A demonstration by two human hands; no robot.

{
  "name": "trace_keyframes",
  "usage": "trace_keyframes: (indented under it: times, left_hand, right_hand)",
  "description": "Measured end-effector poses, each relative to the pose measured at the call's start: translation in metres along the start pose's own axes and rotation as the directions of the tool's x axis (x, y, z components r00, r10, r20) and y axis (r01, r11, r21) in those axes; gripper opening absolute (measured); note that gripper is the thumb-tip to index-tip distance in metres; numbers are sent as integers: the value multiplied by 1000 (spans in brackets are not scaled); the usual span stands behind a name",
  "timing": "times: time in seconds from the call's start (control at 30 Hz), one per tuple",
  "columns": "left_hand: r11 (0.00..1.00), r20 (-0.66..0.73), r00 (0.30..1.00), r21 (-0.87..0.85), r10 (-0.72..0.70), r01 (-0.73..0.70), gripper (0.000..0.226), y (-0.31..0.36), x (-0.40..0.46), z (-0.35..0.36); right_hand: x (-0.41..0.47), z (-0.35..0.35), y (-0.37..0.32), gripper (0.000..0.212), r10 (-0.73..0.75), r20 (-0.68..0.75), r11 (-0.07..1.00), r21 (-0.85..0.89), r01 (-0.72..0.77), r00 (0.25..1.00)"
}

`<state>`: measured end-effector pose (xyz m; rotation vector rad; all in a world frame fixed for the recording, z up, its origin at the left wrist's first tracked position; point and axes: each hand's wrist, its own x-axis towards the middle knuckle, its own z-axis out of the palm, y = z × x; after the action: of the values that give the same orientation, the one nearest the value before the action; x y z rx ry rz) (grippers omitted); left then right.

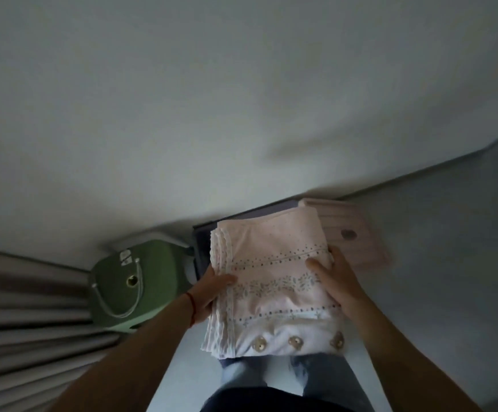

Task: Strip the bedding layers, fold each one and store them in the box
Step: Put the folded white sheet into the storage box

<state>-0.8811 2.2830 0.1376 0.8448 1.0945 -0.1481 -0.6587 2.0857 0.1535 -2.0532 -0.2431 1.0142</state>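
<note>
Already one bedding layer is folded into a thick pink bundle (274, 281), carried just above the dark box (204, 233) against the wall, so storing it looks like the step in hand; how many layers remain cannot be told, since no bed is in view. Going left to right, the left hand (209, 292) grips the lace-edged side with its thumb on top, and the right hand (335, 281) clasps the opposite side, fingers curled round the edge.

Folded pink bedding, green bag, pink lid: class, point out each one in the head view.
Folded pink bedding (274, 281): head view, on its patterned top face.
Green bag (131, 281): head view, beside its brass clasp.
Pink lid (353, 230): head view, on its ribbed top.
</note>
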Motion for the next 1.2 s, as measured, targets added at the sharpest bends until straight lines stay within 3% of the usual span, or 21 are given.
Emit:
trace_keyframes:
  times: [0.27, 0.37, 0.5, 0.7, 0.9, 1.1, 1.2]
  left_hand:
    - [995, -192, 977, -59, -90, 80, 84, -32, 66, -51]
    - [991, -260, 959, -96, -117, 95, 85, -49, 132, -67]
    - [997, -347, 934, -23, -83, 80, 64, -83, 252, -96]
    - [992, -490, 872, 111, -1, 63, 71, -144, 418, -133]
    - [969, -665, 744, 222, 67, 111, 67, -221, 512, -148]
    - [943, -655, 754, 283, 56, 176, 75, -270, 564, -163]
    - [869, -652, 736, 457, 181, 190, 87, -263, 557, -153]
  right_hand:
    - [136, 83, 13, 45, 168, 230, 961, -255, -108, 958]
    - [198, 114, 42, 39, 230, 240, 943, -296, -154, 943]
    - [296, 161, 101, 46, 261, 215, 927, -329, -182, 941]
    - [420, 236, 200, 57, 285, 183, 922, -322, -217, 941]
    - [478, 305, 295, 51, 305, 244, 944, -209, -257, 921]
    - [507, 324, 353, 51, 249, 275, 943, -288, -167, 929]
    - [504, 319, 347, 57, 200, 317, 926, -369, -74, 927]
